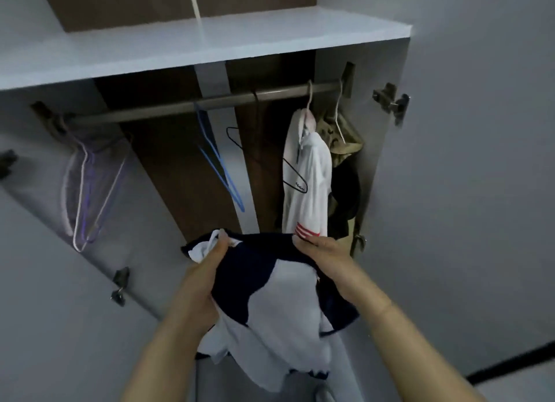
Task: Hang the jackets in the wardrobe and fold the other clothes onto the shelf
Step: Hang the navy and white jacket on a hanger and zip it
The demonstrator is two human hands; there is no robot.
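A navy and white garment (270, 305) hangs between my hands in front of the open wardrobe. My left hand (204, 269) grips its upper left edge, fingers curled round bunched white cloth. My right hand (321, 253) pinches its upper right edge. On the metal rail (210, 101) hang a white jacket with red cuff stripes (306, 185) and, behind it at the far right, an olive and dark jacket (345, 167). The white shelf (180, 44) runs above the rail.
Empty hangers are on the rail: white and purple ones (87, 185) at the left, a blue one (219, 167) and a black one (234, 137) in the middle. Door hinges (390, 101) stick out from the right panel. Grey wardrobe walls stand on both sides.
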